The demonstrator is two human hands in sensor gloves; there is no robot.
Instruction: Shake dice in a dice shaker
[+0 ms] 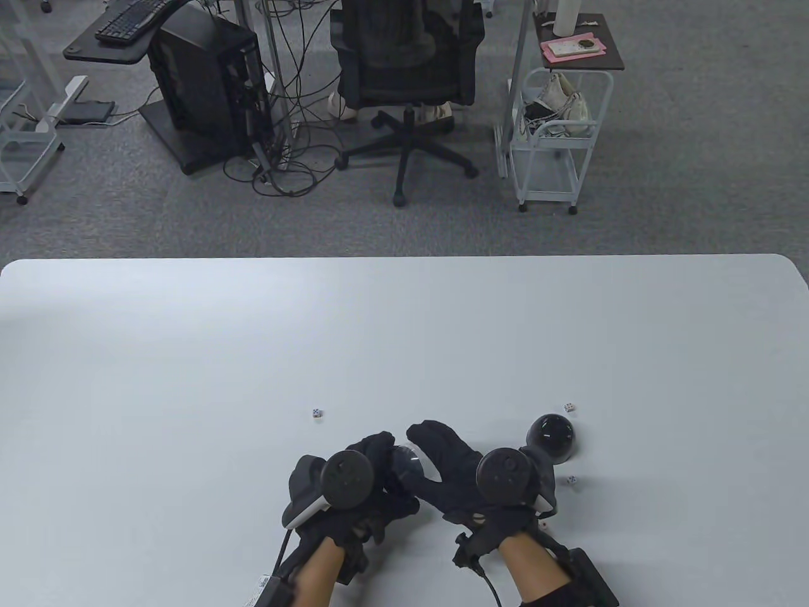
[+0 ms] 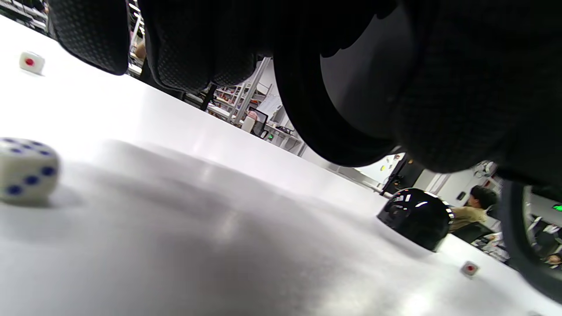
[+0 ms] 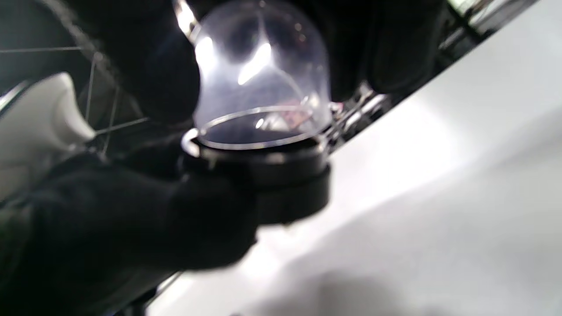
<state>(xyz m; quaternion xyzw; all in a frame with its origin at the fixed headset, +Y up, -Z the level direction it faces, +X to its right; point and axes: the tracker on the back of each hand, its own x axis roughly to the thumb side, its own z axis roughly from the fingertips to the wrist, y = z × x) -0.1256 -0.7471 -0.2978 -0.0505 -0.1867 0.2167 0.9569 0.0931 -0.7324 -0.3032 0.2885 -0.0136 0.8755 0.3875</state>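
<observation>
The dice shaker [image 1: 406, 460], a clear dome [image 3: 263, 79] on a black base [image 3: 285, 184], is held a little above the white table [image 1: 404, 329] between both hands. My left hand [image 1: 378, 456] grips the base from the left; its underside shows in the left wrist view [image 2: 360, 79]. My right hand [image 1: 436, 456] holds the dome from the right, fingers [image 3: 386, 44] around its top. What is inside the dome is blurred. Loose dice lie on the table: one to the left [image 1: 316, 413], one far right [image 1: 569, 407], one near right [image 1: 572, 481].
A black dome-shaped cover [image 1: 551, 436] stands on the table just right of my right hand, also in the left wrist view [image 2: 417, 217]. A blue-pipped die [image 2: 26, 171] lies close below my left hand. The table's far edge [image 1: 404, 257] lies well beyond.
</observation>
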